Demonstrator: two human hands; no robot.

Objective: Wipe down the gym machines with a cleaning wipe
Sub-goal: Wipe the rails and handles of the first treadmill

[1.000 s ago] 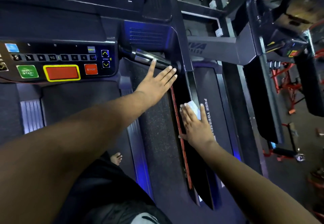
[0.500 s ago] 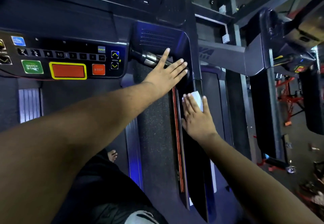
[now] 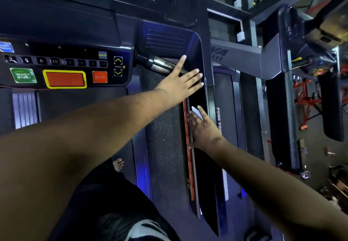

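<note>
I stand on a treadmill and look down at its right handrail point(image 3: 210, 97), a long black bar running toward me. My right hand point(image 3: 204, 129) lies flat on the rail's inner face with straight fingers, pressing a white cleaning wipe point(image 3: 196, 112) against it; only the wipe's top edge shows past my fingertips. My left hand point(image 3: 181, 81) is stretched out with fingers spread and straight, over the silver grip bar point(image 3: 162, 64) where the rail meets the console. It holds nothing.
The console panel point(image 3: 64, 67) with green, orange and red buttons fills the upper left. The belt point(image 3: 163, 137) runs below my arms. A neighbouring treadmill point(image 3: 282, 93) stands to the right, red equipment frames point(image 3: 305, 101) beyond it. My bare foot point(image 3: 118, 164) rests on the deck.
My right hand with the wipe has slid slightly toward me along the rail, turning more edge-on. My left hand stays stretched over the grip bar. The view has shifted a little left.
</note>
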